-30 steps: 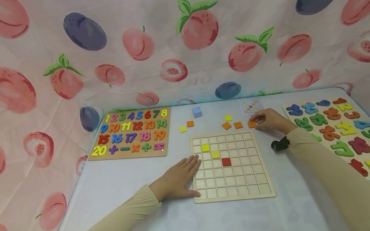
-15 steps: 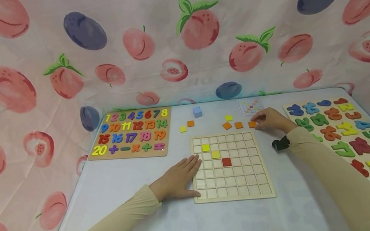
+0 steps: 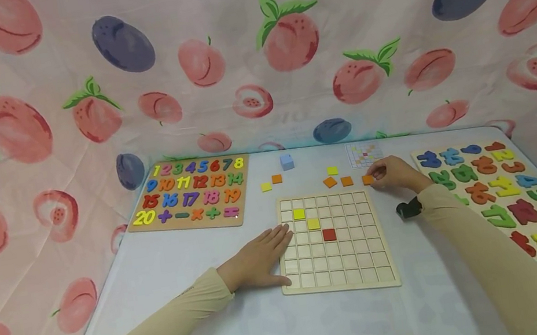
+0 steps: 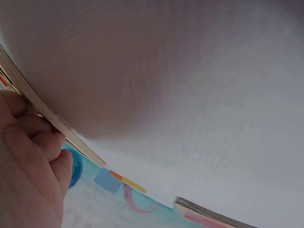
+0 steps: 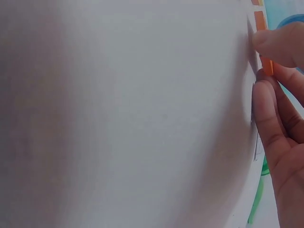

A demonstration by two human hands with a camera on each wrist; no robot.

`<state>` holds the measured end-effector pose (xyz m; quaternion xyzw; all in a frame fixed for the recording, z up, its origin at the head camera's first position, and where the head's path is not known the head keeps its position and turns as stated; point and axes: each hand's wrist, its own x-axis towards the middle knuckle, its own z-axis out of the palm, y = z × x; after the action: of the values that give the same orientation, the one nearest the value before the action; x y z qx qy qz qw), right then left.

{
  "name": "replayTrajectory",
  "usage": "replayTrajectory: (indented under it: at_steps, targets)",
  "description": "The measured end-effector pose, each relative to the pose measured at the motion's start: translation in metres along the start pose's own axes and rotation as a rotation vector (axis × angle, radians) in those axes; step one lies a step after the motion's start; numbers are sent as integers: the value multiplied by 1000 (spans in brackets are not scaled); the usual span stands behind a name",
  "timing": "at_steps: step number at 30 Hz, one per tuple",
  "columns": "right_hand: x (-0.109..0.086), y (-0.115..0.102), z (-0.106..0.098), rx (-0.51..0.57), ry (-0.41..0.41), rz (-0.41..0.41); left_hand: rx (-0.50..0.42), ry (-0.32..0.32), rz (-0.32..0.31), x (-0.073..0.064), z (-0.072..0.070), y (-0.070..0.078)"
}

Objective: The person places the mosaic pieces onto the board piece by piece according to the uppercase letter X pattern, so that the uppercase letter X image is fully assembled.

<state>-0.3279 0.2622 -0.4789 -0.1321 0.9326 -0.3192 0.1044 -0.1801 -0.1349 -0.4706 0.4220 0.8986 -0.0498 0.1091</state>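
In the head view a wooden grid board (image 3: 341, 261) lies on the table, with two yellow tiles (image 3: 299, 214) and a red tile (image 3: 329, 234) set in its squares along a diagonal. My left hand (image 3: 256, 258) rests on the board's left edge, fingers extended. Beyond the board's far right corner, my right hand (image 3: 393, 172) pinches an orange square tile (image 3: 368, 180). The right wrist view shows that tile (image 5: 267, 64) on edge between thumb and fingers. Two more orange tiles (image 3: 347, 181) and a yellow tile (image 3: 332, 171) lie just to its left.
A number board (image 3: 199, 195) lies at back left, another number board (image 3: 511, 199) at right. A blue block (image 3: 287, 162), a yellow tile (image 3: 266, 187) and an orange tile (image 3: 277, 179) lie behind the grid. A pattern card (image 3: 363, 154) sits behind my right hand.
The orange tile at my right fingertips has shifted very slightly to the right. My left hand and the grid board stay as they were.
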Motion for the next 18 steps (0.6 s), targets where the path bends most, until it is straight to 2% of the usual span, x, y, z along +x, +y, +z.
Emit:
replayTrajectory:
  at_steps: [18]
  targets:
    - [-2,6,0,46,5,-12,-5,2,0,0,-1,0]
